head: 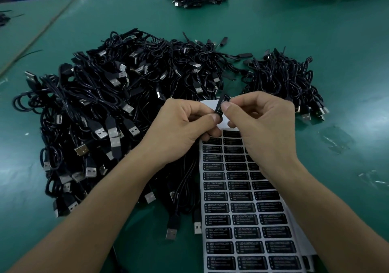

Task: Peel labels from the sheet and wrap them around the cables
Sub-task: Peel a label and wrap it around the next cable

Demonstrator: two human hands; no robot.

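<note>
Left hand (181,129) and right hand (263,125) both grip 1 black label (223,101) by pinching it, centre frame, over the bare top of the sheet (224,124). The sheet runs to 5 o'clock on the desk (315,30). Cable pile (105,104) at 9 o'clock.

The black labels (216,207) on the white sheet (225,124), lying at the near right, are each showing "LED CONTROLLER" as their top line. The smaller lines beneath are blurring beyond reading, and the peeled label (221,104) above is showing only illegible print.
</note>
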